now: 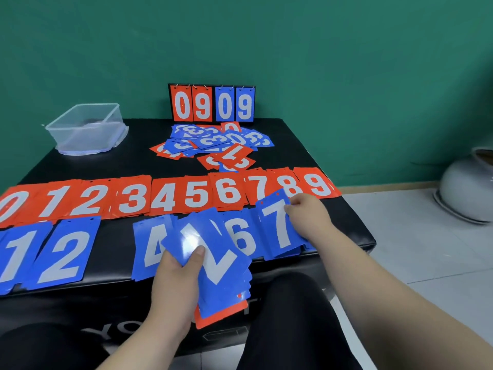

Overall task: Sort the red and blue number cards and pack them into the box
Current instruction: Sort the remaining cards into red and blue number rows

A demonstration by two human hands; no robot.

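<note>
At the black table's (133, 161) front edge, your left hand (176, 284) grips a fanned stack of glossy blue cards (226, 279), thumb pressed on top, forearm angled forward. Your right hand (306, 214), arm extended, pinches the blue 7 card (277, 228) by its upper right edge. The clear rectangular plastic box (85, 129) stands at the far left.

The person is wearing plain black trousers (289, 316) that are showing smooth and unmarked over both legs, while the left hand (177, 276), the right hand (306, 213) and the forearms (386, 284) are going bare, uncovered by sleeves.
</note>
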